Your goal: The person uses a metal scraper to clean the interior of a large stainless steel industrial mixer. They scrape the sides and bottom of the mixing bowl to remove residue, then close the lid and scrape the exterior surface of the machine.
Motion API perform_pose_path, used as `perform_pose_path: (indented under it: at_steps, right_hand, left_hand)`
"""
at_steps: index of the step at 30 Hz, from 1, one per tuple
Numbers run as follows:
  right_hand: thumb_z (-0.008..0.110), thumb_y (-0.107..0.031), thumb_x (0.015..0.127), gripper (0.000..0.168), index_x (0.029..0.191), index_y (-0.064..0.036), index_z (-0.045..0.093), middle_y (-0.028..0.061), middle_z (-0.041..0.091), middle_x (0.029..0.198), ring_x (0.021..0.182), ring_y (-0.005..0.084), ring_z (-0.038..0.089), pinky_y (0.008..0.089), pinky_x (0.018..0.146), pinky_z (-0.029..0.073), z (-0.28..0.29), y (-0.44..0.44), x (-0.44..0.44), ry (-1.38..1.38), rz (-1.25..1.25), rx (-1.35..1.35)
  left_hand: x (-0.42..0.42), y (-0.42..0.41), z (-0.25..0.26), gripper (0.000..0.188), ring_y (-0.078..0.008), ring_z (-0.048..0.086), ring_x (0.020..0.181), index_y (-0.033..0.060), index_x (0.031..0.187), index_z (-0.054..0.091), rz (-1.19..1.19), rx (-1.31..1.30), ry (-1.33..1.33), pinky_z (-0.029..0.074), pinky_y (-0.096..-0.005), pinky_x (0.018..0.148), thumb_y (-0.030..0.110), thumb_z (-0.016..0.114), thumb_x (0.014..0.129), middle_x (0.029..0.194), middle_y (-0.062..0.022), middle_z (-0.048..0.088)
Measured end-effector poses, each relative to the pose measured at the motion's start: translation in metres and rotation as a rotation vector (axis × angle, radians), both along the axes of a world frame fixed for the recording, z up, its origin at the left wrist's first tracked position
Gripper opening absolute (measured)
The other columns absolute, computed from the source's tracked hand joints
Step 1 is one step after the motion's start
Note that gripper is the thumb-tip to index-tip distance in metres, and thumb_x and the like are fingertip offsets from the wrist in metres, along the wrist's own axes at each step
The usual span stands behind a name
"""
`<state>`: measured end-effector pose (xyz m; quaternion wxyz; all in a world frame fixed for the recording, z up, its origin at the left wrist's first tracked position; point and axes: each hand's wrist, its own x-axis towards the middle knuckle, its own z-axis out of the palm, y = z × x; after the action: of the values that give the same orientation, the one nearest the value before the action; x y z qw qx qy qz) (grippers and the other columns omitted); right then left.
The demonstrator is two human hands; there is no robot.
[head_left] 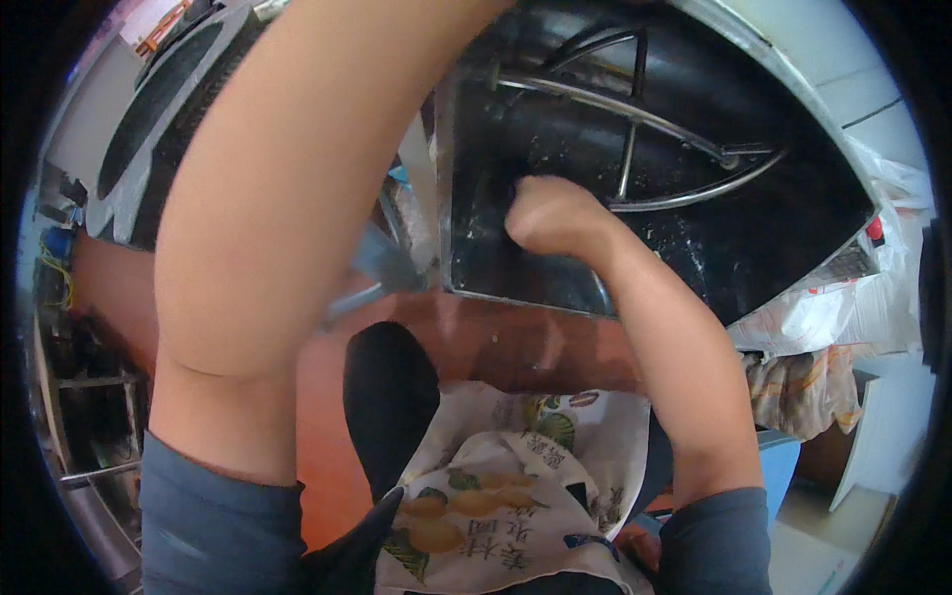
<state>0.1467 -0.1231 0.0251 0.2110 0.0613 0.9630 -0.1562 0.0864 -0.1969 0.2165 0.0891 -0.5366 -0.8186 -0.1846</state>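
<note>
My left arm stretches up past the top of the picture, and its hand is out of view. My right hand (554,216) is over the black surface (513,271) of a metal-edged basin or panel, near its left side. Its back is turned to me and the fingers are hidden, so I cannot tell whether it grips anything. Just beyond the hand, a bent frame of shiny metal rods (628,160) crosses the black surface. Pale specks and smears mark that surface. The rod's lower curve (677,204) passes close to my right wrist.
A printed cloth apron (476,513) covers my lap above a reddish floor (327,416). At left stands a grey-rimmed dark object (160,134), with metal racking (97,416) below it. Plastic bags (825,312) hang or lie at right, near a light-blue box (781,461).
</note>
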Motion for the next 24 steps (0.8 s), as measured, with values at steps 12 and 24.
perform_pose_path:
  at_steps: [12, 24]
  right_hand:
    - [0.048, -0.019, 0.083, 0.056, 0.133, -0.003, 0.030, 0.0285, 0.048, 0.123, 0.107, 0.0420, 0.055, 0.0478, 0.088, 0.047, -0.080, 0.059, -0.038, 0.520, -0.705, 0.137]
    - [0.050, -0.015, 0.078, 0.041, 0.116, -0.002, 0.057, 0.0237, 0.053, 0.122, 0.114, 0.0382, 0.051, 0.0428, 0.096, 0.041, -0.028, 0.036, 0.014, 0.308, -0.297, 0.108]
  left_hand:
    - [0.026, -0.016, -0.015, 0.036, -0.0329, 0.061, 0.093, -0.0055, 0.102, 0.061, -0.009, 0.008, -0.014, 0.044, -0.0422, 0.091, 0.020, 0.039, 0.090, 0.100, -0.0222, 0.064]
    - [0.025, -0.018, -0.055, 0.032, -0.0303, 0.056, 0.098, 0.0003, 0.098, 0.061, -0.079, 0.206, 0.206, 0.033, -0.0448, 0.100, 0.026, 0.043, 0.091, 0.097, -0.0164, 0.062]
